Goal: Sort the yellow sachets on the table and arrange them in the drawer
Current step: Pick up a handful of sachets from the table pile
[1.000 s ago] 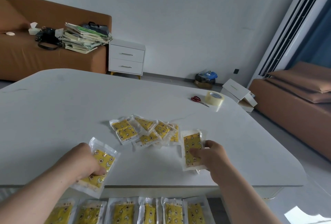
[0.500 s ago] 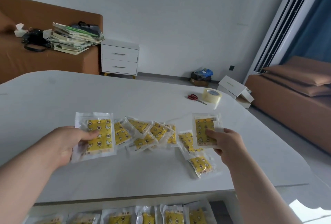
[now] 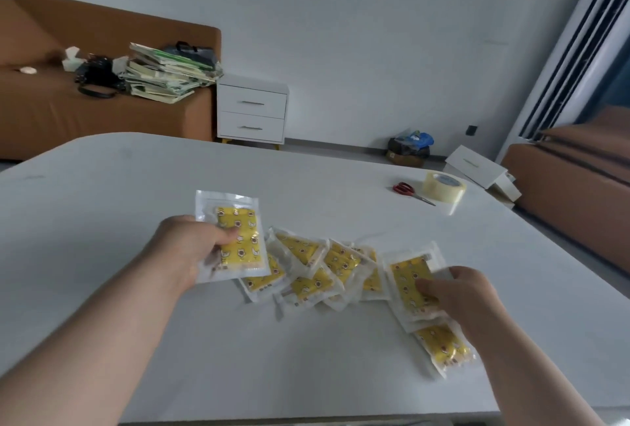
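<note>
Gripping sachets [image 3: 242, 233] in both hands [image 3: 185, 252] [image 3: 468, 301]

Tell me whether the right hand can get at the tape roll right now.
Probably yes: bare table lies between the right hand and the tape roll, nothing blocking. But its fingers pinch a sachet, so they aren't free.

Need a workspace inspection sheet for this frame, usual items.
Surface: white table, rounded corners.
Job's things: sachet pile overlapping mid-table; single sachet below the right hand; drawer not in view.
Clutter: red scissors and tape roll, far right of table.
Grippers: left hand holds left sachet; right hand pinches right sachet.
Cables: nothing seen.
Surroundings: brown sofa with book stack; white nightstand.
</note>
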Action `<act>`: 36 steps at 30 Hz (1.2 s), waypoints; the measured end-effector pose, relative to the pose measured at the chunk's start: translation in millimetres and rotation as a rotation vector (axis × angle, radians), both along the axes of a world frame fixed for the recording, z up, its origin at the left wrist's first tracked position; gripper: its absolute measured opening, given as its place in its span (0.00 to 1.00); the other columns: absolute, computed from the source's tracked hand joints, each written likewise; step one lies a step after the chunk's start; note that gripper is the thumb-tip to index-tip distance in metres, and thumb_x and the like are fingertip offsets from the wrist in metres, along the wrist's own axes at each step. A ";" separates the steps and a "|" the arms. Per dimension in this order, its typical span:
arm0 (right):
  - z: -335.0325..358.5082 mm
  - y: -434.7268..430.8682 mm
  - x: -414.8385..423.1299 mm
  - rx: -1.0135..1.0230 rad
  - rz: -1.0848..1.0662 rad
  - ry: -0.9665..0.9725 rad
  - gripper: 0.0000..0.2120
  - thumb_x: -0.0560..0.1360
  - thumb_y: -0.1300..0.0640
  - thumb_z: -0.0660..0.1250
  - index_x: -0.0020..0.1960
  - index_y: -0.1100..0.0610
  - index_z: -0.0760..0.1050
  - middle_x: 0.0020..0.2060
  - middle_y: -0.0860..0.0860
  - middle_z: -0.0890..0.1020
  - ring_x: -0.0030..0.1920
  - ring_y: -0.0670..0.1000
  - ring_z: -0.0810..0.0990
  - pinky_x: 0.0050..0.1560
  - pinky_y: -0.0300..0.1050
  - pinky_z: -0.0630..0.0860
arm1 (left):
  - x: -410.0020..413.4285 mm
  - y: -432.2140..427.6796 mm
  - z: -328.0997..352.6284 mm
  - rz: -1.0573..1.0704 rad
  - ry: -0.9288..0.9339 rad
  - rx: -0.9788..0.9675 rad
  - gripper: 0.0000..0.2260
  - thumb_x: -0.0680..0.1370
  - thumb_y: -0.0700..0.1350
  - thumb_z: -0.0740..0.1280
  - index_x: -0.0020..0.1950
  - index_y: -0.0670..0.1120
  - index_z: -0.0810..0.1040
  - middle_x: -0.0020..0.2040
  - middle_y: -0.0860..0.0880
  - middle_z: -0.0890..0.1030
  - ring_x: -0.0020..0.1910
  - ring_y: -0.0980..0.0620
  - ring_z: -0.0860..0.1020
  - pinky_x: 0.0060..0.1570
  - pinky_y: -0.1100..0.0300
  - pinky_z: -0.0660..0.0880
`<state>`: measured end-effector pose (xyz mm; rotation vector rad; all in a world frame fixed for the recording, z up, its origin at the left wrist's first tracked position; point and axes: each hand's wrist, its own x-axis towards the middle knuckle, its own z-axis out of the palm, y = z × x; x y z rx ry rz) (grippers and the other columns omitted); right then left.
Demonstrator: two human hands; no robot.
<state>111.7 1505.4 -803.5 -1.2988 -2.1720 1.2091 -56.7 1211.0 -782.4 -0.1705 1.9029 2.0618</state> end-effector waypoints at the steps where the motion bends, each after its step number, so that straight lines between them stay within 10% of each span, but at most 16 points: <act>1: -1.1 -1.2 -1.8 0.024 0.005 -0.052 0.12 0.66 0.58 0.78 0.43 0.63 0.79 0.39 0.62 0.84 0.41 0.61 0.83 0.46 0.53 0.80 | -1.4 0.8 -4.2 0.020 0.005 -0.019 0.08 0.68 0.28 0.73 0.44 0.37 0.78 0.40 0.40 0.84 0.34 0.45 0.84 0.37 0.49 0.82; 10: -0.1 -8.3 -7.2 0.121 0.057 -0.239 0.16 0.69 0.55 0.75 0.36 0.59 0.70 0.32 0.54 0.73 0.32 0.53 0.71 0.33 0.43 0.67 | -11.2 6.4 -29.4 0.025 0.046 -0.254 0.11 0.64 0.32 0.76 0.43 0.37 0.80 0.43 0.39 0.84 0.42 0.41 0.84 0.48 0.45 0.81; 19: 3.7 -17.0 -12.9 0.235 0.089 -0.379 0.11 0.70 0.54 0.71 0.38 0.60 0.72 0.35 0.54 0.75 0.40 0.56 0.78 0.46 0.49 0.78 | 21.9 24.3 -19.8 -0.145 0.357 -1.168 0.17 0.68 0.57 0.71 0.48 0.46 0.76 0.44 0.49 0.80 0.42 0.48 0.77 0.37 0.61 0.69; 24: 4.7 -21.2 -13.6 0.241 0.091 -0.400 0.13 0.71 0.53 0.70 0.36 0.59 0.70 0.34 0.54 0.75 0.35 0.54 0.75 0.44 0.48 0.78 | 26.0 48.5 -29.2 -0.156 0.351 -1.224 0.33 0.67 0.62 0.73 0.63 0.42 0.71 0.59 0.44 0.76 0.60 0.45 0.75 0.52 0.57 0.72; 36: -0.6 -15.4 -10.4 0.201 0.137 -0.331 0.16 0.73 0.52 0.71 0.37 0.59 0.68 0.35 0.53 0.73 0.33 0.52 0.72 0.37 0.44 0.71 | 2.5 56.3 -28.9 -0.236 0.310 -1.039 0.28 0.66 0.46 0.76 0.59 0.42 0.66 0.55 0.45 0.75 0.53 0.43 0.76 0.49 0.54 0.74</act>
